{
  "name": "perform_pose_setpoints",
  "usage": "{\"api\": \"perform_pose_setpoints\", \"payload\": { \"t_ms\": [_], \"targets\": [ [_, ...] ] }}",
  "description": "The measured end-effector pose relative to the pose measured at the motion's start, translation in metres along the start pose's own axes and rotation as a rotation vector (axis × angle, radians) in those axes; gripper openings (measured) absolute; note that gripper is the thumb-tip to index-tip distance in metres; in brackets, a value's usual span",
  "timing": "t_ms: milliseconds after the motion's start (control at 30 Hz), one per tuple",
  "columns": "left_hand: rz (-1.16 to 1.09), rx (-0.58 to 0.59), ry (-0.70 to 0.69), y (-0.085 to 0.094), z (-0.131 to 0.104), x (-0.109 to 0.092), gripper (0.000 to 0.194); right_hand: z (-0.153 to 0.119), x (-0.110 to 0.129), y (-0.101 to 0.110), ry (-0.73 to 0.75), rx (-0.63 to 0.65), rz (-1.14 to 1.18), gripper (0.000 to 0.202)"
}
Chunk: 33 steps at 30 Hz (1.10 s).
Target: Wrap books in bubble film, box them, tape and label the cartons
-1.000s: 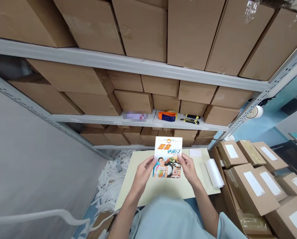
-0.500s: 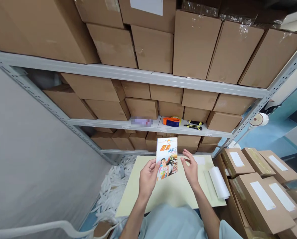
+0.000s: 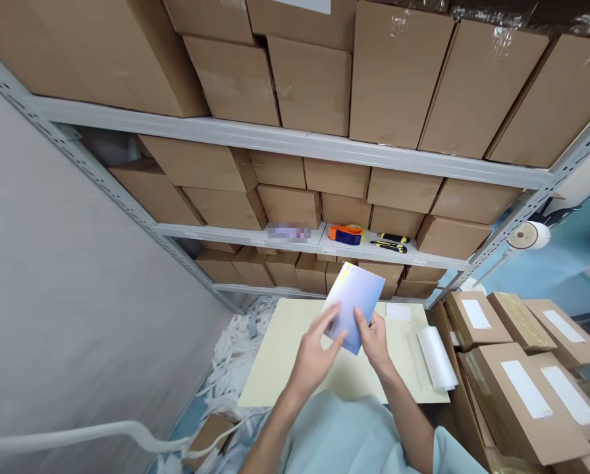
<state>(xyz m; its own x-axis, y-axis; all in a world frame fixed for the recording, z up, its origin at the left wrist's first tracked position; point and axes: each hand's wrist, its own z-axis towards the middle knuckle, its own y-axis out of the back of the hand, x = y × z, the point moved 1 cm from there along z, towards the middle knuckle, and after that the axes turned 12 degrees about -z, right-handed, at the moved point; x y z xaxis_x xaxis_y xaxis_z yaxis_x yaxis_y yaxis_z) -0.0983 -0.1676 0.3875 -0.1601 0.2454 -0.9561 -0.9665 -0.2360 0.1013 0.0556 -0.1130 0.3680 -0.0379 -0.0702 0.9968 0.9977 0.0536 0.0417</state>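
Observation:
A thin booklet with a plain blue-violet cover and a small yellow mark at its top corner is held tilted above the table. My right hand grips its lower right edge, thumb on the front and fingers behind. Over the lower left part of the booklet lies my left hand, slightly blurred, its thumb and fingers apart. Whether those fingertips press on the cover is hard to see. Under both hands is the pale yellow tabletop.
A white roll and a white paper slip lie on the table's right side. Labelled cartons are stacked at right. Ahead, a shelf holds boxes, an orange-and-blue tape dispenser and yellow-black cutters. White strips heap at left.
The booklet has turned from its colourful picture cover to a plain blue-violet side. My right hand has taken hold of it, and my left hand has loosened its grip. The view shifted slightly.

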Motion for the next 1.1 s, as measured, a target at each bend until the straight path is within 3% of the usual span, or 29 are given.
{"api": "perform_pose_setpoints", "payload": {
  "t_ms": [100,200,300,433,567,633,700,800,933,1033,1100],
  "targets": [
    [-0.086,-0.112,0.133,0.019,0.015,0.002,0.075,0.002,0.004,0.020,-0.020,0.124,-0.010,0.066],
    [-0.322,0.025,0.319,0.026,0.022,-0.002,0.081,0.002,0.003,0.029,-0.026,0.181,-0.057,0.069],
    [-0.398,0.061,0.365,0.021,0.016,-0.009,0.074,0.003,-0.004,0.029,-0.014,0.136,-0.114,0.072],
    [-0.358,-0.040,0.315,0.011,0.006,-0.010,0.073,0.005,-0.009,0.024,0.014,0.073,-0.182,0.067],
    [-0.169,-0.225,0.197,0.012,0.003,-0.002,0.069,-0.002,0.001,0.023,0.126,-0.128,-0.224,0.062],
    [-0.013,-0.310,0.123,0.015,0.001,0.001,0.063,-0.010,0.004,0.017,0.150,-0.100,-0.214,0.066],
    [0.109,-0.337,0.063,0.014,-0.004,0.003,0.056,-0.021,0.005,0.006,0.139,0.042,-0.168,0.068],
    [0.181,-0.287,-0.060,0.002,-0.016,0.004,0.043,-0.037,0.006,-0.014,0.141,0.159,-0.100,0.072],
    [0.181,-0.144,-0.214,-0.022,-0.034,0.001,0.037,-0.041,0.006,-0.024,0.126,0.082,-0.108,0.056],
    [0.128,-0.045,-0.171,-0.024,-0.036,-0.003,0.037,-0.026,0.004,-0.014,0.048,0.012,-0.065,0.057],
    [0.067,-0.071,-0.081,-0.013,-0.030,-0.004,0.042,-0.014,0.004,-0.002,0.033,0.046,-0.004,0.062]
  ]
}}
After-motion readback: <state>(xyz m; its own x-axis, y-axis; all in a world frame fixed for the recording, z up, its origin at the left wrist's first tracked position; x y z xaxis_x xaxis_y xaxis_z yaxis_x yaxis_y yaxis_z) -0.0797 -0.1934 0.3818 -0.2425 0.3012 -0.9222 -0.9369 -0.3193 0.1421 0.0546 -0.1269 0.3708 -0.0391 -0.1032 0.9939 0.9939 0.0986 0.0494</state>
